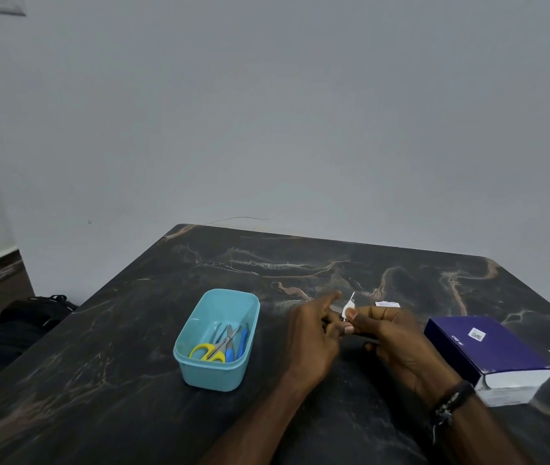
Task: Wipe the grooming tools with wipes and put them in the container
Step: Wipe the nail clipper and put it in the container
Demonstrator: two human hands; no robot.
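Observation:
Above the dark marble table (132, 347), my left hand (314, 337) and my right hand (401, 344) meet. The left fingers pinch a small metal grooming tool (336, 308), mostly hidden, so its kind is unclear. My right thumb and fingers press a small white wipe (349, 307) around that tool. To the left stands a light blue container (211, 375). Inside it lie yellow-handled scissors (207, 352), two blue-handled tools (237, 347) and a grey metal tool.
A purple box (488, 350) with white sides lies at the right, close to my right wrist. A small white packet (387, 304) rests on the table just beyond my right hand. A black bag (32, 317) sits on the floor at the left. A plain wall stands behind the table.

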